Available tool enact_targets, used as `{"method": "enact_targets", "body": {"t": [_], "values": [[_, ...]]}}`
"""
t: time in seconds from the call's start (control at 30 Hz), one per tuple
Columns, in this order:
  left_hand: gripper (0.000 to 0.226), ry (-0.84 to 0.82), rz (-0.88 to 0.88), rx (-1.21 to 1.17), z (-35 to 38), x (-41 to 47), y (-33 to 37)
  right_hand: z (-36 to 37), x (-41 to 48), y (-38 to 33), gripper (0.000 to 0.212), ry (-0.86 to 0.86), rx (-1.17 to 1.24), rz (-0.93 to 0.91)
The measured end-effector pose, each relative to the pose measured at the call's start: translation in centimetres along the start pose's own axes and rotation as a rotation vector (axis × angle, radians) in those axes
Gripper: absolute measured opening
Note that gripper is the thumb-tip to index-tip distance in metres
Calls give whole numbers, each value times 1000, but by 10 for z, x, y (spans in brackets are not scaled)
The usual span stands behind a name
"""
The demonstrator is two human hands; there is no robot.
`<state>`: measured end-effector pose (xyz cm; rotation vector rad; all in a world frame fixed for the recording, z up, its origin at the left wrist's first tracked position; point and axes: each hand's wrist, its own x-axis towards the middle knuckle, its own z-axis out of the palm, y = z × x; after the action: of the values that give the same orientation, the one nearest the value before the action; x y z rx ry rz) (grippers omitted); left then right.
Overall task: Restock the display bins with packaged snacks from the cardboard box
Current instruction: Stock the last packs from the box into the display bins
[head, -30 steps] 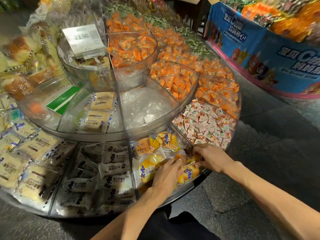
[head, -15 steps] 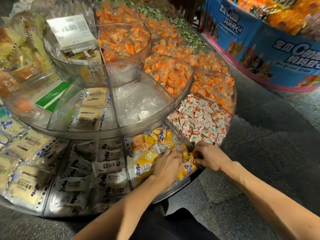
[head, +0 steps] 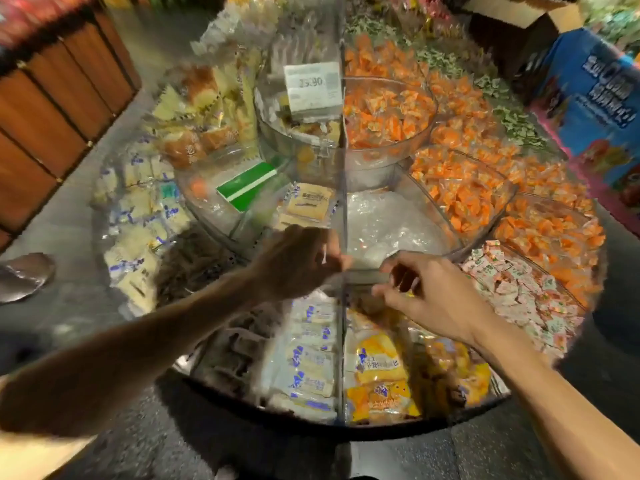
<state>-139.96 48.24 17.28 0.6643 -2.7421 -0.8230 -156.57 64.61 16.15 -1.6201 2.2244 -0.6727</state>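
Your hands have lifted off the yellow packs (head: 377, 362) toward the clear divider (head: 343, 216): mix-ups and knocks are the risk.
Your left hand (head: 298, 263) hovers with its fingers curled against that divider, above the white-and-blue packs (head: 311, 362). Blur hides whether it grips anything, and a bump here could jolt the divider or drop a stray pack on the wrong side. Your right hand (head: 429, 292) curls just above the yellow packs with a fleck of yellow under its fingers, but I cannot tell if it really holds one. A loose pinch could let a pack slide among the small pink-and-white candies (head: 519, 285) beside it. Reaching back over the orange candies (head: 460, 192) to the cardboard box (head: 519, 19), well apart at the far right, could drag your forearm through them.
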Motion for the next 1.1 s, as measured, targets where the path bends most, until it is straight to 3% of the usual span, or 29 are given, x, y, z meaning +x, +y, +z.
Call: {"method": "enact_targets", "body": {"t": [0.13,0.27,0.33,0.4,0.5,0.6,0.83,1.1], "values": [[28,159,-228,60,-113,-108,-59,50,47,-120,24,-126,110,-292],[24,431,-418,44,-192,-255,-116,144,69,-235,51,-340,132,-377],[18,519,-521,-47,-217,-340,-147,197,79,-334,39,-342,125,-591],[9,474,-615,-152,-236,-429,-178,256,73,-436,21,-390,177,-735],[28,510,-865,-151,-252,-546,-228,340,62,-536,22,-567,149,-820],[14,570,-1085,-140,-263,-637,-279,410,50,-618,22,-697,110,-878],[14,788,-1280,-197,-288,-751,-409,532,65,-759,18,-850,-18,-975],[21,890,-1486,-287,-313,-804,-604,701,159,-881,20,-946,-40,-1001]]}}
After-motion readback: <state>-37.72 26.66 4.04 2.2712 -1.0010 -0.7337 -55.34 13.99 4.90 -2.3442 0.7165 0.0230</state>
